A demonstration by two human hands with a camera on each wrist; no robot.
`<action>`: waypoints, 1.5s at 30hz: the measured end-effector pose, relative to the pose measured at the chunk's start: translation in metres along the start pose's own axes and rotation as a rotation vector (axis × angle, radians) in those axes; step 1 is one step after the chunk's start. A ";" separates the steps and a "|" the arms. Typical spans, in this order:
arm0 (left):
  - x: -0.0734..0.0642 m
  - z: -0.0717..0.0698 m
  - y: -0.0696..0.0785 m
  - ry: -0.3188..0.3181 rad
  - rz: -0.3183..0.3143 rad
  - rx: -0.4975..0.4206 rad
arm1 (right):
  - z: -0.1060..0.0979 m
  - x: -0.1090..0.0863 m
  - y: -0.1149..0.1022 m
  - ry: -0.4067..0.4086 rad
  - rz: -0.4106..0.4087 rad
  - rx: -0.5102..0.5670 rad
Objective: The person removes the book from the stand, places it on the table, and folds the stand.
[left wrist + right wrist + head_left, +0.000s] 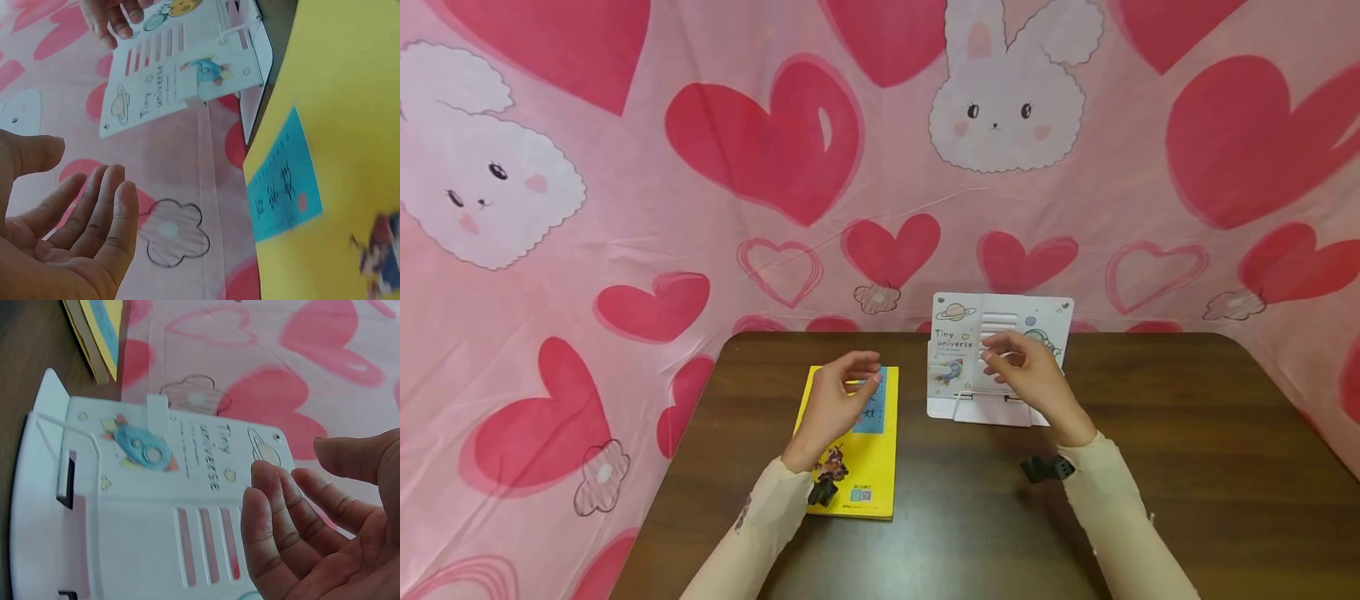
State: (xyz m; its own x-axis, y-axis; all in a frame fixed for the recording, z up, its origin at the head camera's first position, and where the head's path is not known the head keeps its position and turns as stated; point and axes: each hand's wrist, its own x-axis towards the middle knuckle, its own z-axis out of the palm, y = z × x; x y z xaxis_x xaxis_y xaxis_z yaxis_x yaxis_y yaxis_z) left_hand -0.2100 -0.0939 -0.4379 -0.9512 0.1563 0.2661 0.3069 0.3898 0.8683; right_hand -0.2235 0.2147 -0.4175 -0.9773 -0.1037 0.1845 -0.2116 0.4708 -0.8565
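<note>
A yellow book with a blue label on its cover lies flat on the table. Above it hovers my left hand, its fingers loosely bent and nothing between them; in the left wrist view this hand shows an empty palm. A white book stand printed "Tiny universe" stands upright with slots in its back panel and a wire holder along its front ledge. In front of the stand's panel is my right hand, fingers relaxed and holding nothing, covering part of the print.
The dark wooden table extends on both sides of the book and stand. A pink cloth with hearts and rabbits hangs behind it. A small black device sits at the right wrist and another at the left wrist.
</note>
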 end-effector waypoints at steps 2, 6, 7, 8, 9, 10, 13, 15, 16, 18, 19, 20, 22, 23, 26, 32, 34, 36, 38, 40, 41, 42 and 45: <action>0.003 0.004 0.001 -0.003 -0.001 -0.008 | -0.004 0.000 0.000 0.021 -0.013 -0.010; 0.009 0.012 0.001 -0.012 0.004 -0.013 | -0.013 -0.001 0.003 0.055 -0.005 -0.023; 0.011 0.013 0.001 -0.014 0.005 -0.015 | -0.015 -0.002 0.003 0.063 0.004 -0.019; 0.013 0.015 0.001 -0.014 0.005 -0.017 | -0.017 -0.002 0.004 0.072 0.014 -0.021; 0.015 0.017 0.001 -0.016 0.005 -0.022 | -0.019 -0.003 0.005 0.081 0.022 -0.021; 0.017 0.018 0.001 -0.019 0.003 -0.031 | -0.021 -0.003 0.006 0.091 0.030 -0.020; 0.021 0.023 0.000 -0.016 0.005 -0.054 | -0.028 -0.003 0.008 0.117 0.046 -0.024; 0.023 0.027 -0.001 -0.012 0.004 -0.067 | -0.033 -0.003 0.009 0.133 0.052 -0.032; 0.025 0.029 -0.001 -0.009 0.005 -0.071 | -0.035 -0.003 0.010 0.142 0.054 -0.030; 0.028 0.033 0.000 -0.002 -0.001 -0.072 | -0.040 -0.003 0.012 0.158 0.059 -0.030; 0.029 0.035 0.000 0.001 -0.003 -0.070 | -0.042 -0.003 0.014 0.169 0.056 -0.027; 0.031 0.037 0.000 0.004 -0.007 -0.071 | -0.044 -0.003 0.015 0.182 0.057 -0.032; 0.034 0.040 0.000 0.010 -0.016 -0.077 | -0.047 -0.003 0.017 0.211 0.060 -0.034; 0.036 0.041 0.000 0.012 -0.021 -0.081 | -0.049 -0.003 0.018 0.225 0.064 -0.031; 0.040 0.045 0.001 0.021 -0.028 -0.095 | -0.053 -0.003 0.022 0.270 0.076 -0.021; 0.045 0.053 0.001 0.024 -0.034 -0.097 | -0.062 -0.003 0.031 0.335 0.097 0.028; 0.047 0.055 0.002 0.029 -0.035 -0.099 | -0.066 -0.003 0.033 0.347 0.102 0.048; 0.048 0.058 0.003 0.037 -0.035 -0.100 | -0.069 -0.004 0.035 0.359 0.103 0.077; 0.050 0.060 0.003 0.049 -0.037 -0.099 | -0.071 -0.004 0.037 0.368 0.107 0.099; 0.052 0.063 0.003 0.058 -0.038 -0.095 | -0.073 -0.004 0.038 0.375 0.118 0.119; 0.053 0.064 0.003 0.063 -0.042 -0.090 | -0.074 -0.004 0.039 0.378 0.120 0.123; 0.054 0.066 0.003 0.069 -0.042 -0.090 | -0.075 -0.004 0.040 0.382 0.123 0.125; 0.058 0.071 0.002 0.086 -0.045 -0.088 | -0.076 -0.004 0.042 0.397 0.131 0.120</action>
State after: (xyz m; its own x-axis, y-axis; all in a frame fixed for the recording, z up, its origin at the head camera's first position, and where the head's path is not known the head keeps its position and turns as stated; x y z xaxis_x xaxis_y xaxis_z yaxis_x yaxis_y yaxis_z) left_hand -0.2620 -0.0197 -0.4508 -0.9643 0.0608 0.2579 0.2638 0.3131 0.9124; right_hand -0.2282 0.3020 -0.4176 -0.9260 0.3058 0.2215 -0.1070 0.3500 -0.9306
